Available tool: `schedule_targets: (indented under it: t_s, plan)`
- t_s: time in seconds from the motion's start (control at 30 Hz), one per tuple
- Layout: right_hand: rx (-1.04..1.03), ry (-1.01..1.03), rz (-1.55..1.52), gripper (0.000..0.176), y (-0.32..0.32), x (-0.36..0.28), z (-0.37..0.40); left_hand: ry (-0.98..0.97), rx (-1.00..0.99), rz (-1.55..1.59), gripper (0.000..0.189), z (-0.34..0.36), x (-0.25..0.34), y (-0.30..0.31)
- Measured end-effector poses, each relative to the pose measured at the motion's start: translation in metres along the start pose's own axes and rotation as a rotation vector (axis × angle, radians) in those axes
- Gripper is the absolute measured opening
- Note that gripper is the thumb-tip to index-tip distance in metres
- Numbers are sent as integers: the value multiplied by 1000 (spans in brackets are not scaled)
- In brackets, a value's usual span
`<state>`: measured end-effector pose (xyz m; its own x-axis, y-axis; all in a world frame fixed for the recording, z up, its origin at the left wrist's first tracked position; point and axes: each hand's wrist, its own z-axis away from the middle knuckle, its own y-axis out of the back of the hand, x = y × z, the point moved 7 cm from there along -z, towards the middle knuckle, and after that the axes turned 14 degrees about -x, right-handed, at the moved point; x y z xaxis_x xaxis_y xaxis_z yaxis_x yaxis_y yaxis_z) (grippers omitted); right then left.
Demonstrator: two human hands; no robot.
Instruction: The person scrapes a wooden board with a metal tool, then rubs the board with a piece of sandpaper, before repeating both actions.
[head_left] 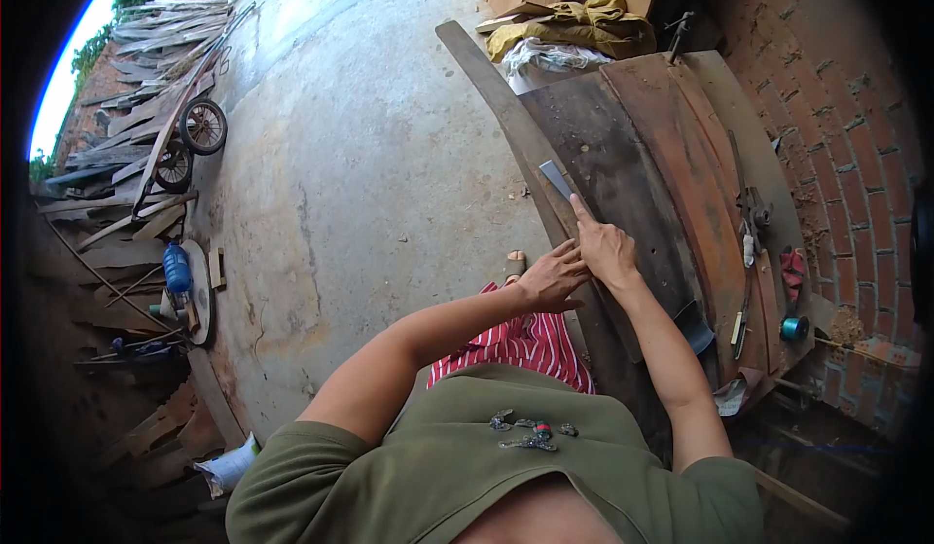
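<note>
My right hand [609, 254] is wrapped round a flat metal chisel [556, 178]. Its index finger lies stretched along the blade, which points away from me. Beneath it runs a long, weathered wooden board [486, 82] that lies along the left edge of the bench. My left hand [553, 279] rests just beside the right one, over the board, with fingers stretched out and holding nothing. The chisel's handle is hidden inside my right hand.
Dark planks form the bench top [603, 145]. At its right lie a green spool [794, 329], a red cloth [791, 270] and hand tools, near a brick wall [846, 174]. Leftward, a wheel [203, 126], a blue bottle [176, 268] and stacked wood [146, 77] line the concrete floor [341, 174].
</note>
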<state>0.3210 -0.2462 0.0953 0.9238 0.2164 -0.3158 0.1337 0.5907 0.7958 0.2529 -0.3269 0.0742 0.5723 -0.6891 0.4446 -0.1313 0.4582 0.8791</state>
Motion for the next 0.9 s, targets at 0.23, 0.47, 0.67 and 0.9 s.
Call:
schedule_targets:
  t_s: [0.23, 0.47, 0.67, 0.9]
  plan:
    - [144, 70, 50, 54, 28, -42, -91, -23, 64, -21, 70, 3, -2, 4]
    - [-60, 35, 85, 55, 28, -20, -55, 158, 94, -16, 75, 7, -78, 33]
    - [116, 67, 87, 53, 61, -71, -167, 193, 95, -21, 77, 4, -82, 42]
    - [-29, 60, 170, 56, 53, -40, -94, 149, 76, 82, 67, -5, -93, 52]
